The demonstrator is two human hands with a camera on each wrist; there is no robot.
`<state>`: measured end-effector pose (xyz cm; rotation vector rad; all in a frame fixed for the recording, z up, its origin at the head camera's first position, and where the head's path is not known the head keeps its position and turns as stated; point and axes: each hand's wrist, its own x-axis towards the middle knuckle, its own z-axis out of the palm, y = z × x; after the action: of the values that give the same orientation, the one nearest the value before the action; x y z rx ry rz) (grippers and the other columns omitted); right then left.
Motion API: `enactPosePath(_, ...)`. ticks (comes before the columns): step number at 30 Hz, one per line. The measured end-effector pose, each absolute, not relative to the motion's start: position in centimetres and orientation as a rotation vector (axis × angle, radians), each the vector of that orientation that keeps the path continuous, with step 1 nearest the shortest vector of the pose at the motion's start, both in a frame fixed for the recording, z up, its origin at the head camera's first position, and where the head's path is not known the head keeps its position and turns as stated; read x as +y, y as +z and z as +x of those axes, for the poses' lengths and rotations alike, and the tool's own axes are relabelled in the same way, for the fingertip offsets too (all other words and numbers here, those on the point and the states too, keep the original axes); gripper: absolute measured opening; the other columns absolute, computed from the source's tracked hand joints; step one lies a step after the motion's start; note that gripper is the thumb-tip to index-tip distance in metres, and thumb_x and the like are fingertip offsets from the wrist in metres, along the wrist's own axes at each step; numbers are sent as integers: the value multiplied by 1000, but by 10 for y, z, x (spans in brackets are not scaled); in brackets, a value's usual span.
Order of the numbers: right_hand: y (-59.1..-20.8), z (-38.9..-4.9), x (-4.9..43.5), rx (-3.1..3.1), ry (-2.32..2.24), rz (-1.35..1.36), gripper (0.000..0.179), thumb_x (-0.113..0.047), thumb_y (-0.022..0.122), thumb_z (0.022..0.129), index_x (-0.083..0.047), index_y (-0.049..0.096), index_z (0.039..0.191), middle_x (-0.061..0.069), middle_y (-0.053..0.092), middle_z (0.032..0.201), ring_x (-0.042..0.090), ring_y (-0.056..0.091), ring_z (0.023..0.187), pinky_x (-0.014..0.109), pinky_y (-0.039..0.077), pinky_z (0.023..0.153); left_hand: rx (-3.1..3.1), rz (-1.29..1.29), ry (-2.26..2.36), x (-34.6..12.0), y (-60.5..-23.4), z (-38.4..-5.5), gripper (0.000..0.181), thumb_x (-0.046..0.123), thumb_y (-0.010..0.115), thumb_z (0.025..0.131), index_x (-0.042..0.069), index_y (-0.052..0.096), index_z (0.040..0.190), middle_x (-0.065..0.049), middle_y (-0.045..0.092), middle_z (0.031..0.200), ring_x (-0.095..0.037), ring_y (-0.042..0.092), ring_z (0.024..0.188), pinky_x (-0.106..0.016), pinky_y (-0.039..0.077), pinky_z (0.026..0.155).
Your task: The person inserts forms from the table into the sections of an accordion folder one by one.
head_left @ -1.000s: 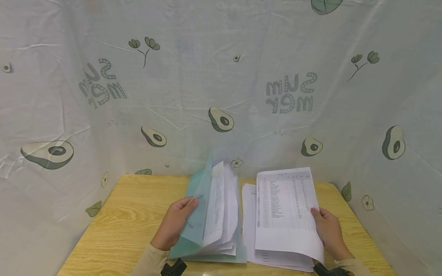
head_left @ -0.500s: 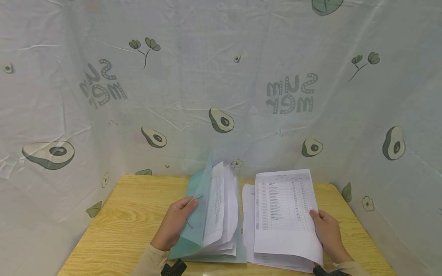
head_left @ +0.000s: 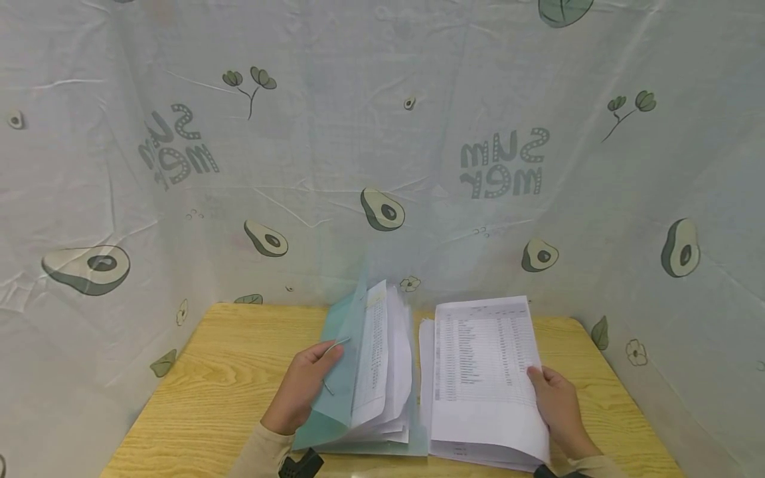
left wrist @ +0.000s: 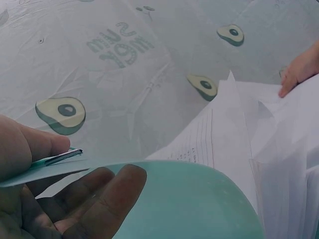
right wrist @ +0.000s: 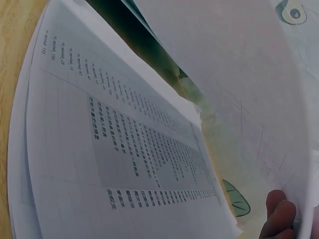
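Observation:
My left hand [head_left: 301, 385] pinches the raised cover of a light teal folder [head_left: 343, 318] between thumb and fingers. A thin fastener strip [head_left: 329, 387] runs by the thumb. Loose printed papers [head_left: 375, 358] stand fanned inside the folder. To the right, my right hand [head_left: 558, 401] grips the right edge of a printed table sheet [head_left: 484, 418], thumb on top and fingers beneath. This sheet is lifted over a small paper stack [head_left: 426, 358]. In the right wrist view, a lower printed page [right wrist: 144, 134] shows under the raised sheet [right wrist: 224, 59].
Both paper piles lie on a wood-grain table [head_left: 209, 385]. Behind and at the sides hangs a pale curtain [head_left: 335, 153] printed with avocados, leaves and mirrored lettering. Dark wrist devices [head_left: 301, 463] sit at the cuffs.
The right hand has shifted left and slightly toward the body, bringing the held sheet more squarely over the stack. The left hand and folder have stayed in place.

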<state>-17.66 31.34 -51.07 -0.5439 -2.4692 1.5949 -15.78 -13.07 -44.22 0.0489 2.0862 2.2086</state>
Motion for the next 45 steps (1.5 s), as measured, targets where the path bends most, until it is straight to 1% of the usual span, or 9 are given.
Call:
enactPosePath(5, -515, -176, 309, -2484, 1582, -536, 55, -33, 46, 111, 14, 53, 139, 8, 74, 91, 12, 66, 70, 29, 54, 59, 2087, 43, 2205, -131, -442, -158, 47, 34, 61, 105, -2, 64, 136, -12, 73, 105, -18, 69, 85, -34, 58, 69)
enactPosePath(9, -517, -175, 304, -2466, 1616, -536, 54, -33, 47, 111, 13, 55, 138, 6, 74, 89, 13, 66, 70, 29, 54, 60, 2083, 46, 2205, -130, -442, -158, 47, 34, 61, 105, -1, 64, 137, -12, 73, 105, -18, 69, 85, -34, 59, 69)
enactPosePath(13, -518, -176, 298, -2471, 1634, -541, 56, -36, 47, 111, 12, 54, 139, 5, 73, 91, 13, 65, 73, 28, 54, 61, 2086, 44, 2207, -130, -441, -157, 47, 34, 61, 105, -1, 64, 137, -12, 73, 108, -19, 69, 87, -34, 58, 70)
enactPosePath(17, -519, -177, 290, -2492, 1599, -542, 56, -36, 46, 111, 11, 54, 140, 8, 73, 95, 14, 64, 75, 27, 52, 61, 2087, 45, 2208, -130, -441, -157, 46, 33, 62, 105, -1, 64, 137, -13, 72, 110, -19, 69, 89, -34, 58, 71)
enactPosePath(20, -521, -178, 283, -2489, 1584, -529, 52, -32, 47, 111, 12, 55, 139, 11, 74, 98, 14, 64, 75, 27, 51, 62, 2088, 50, 2207, -130, -442, -157, 46, 33, 61, 106, -1, 64, 137, -14, 72, 113, -19, 69, 91, -34, 58, 72)
enactPosePath(24, -522, -179, 277, -2489, 1571, -491, 51, -31, 48, 111, 12, 56, 138, 13, 74, 98, 12, 64, 74, 26, 51, 62, 2090, 52, 2203, -130, -443, -157, 47, 33, 61, 106, -1, 63, 138, -14, 71, 116, -19, 69, 93, -33, 58, 73)
enactPosePath(32, -520, -182, 279, -2487, 1481, -491, 54, -35, 47, 111, 10, 58, 137, 16, 73, 100, 12, 62, 73, 26, 50, 60, 2090, 60, 2205, -131, -443, -157, 48, 34, 61, 106, -2, 62, 139, -14, 72, 111, -18, 69, 89, -33, 59, 71)
enactPosePath(36, -518, -180, 282, -2453, 1513, -503, 57, -38, 47, 110, 11, 57, 139, 14, 74, 101, 10, 63, 73, 25, 51, 60, 2094, 51, 2209, -130, -443, -157, 47, 33, 61, 105, -1, 63, 138, -14, 72, 112, -18, 68, 90, -33, 58, 71)
enactPosePath(45, -521, -179, 274, -2318, 1584, -503, 49, -33, 51, 110, 8, 62, 134, 9, 75, 92, 9, 63, 68, 24, 51, 59, 2103, 33, 2207, -129, -443, -157, 46, 33, 62, 105, -1, 64, 137, -13, 71, 111, -18, 67, 89, -33, 58, 68)
